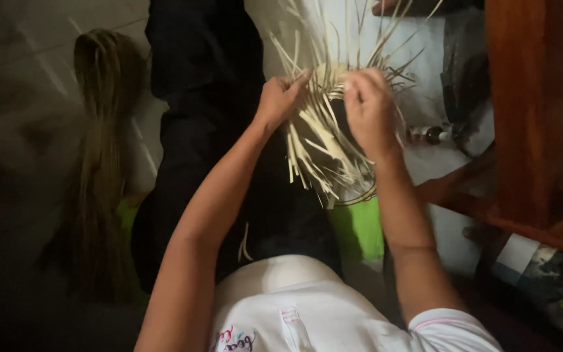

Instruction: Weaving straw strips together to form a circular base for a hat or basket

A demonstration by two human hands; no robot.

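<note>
Straw weave, seemingly light, springy and brittle, is pinched between closed left hand and right hand, best held near the woven centre.

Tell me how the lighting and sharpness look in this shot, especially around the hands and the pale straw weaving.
Head view: dim and grainy overall; light falls mostly on the pale straw weaving and white floor behind it; left hand and right hand slightly motion-blurred; the bundle of tan loose fibres soft in shadow; lower corners nearly black.
</note>
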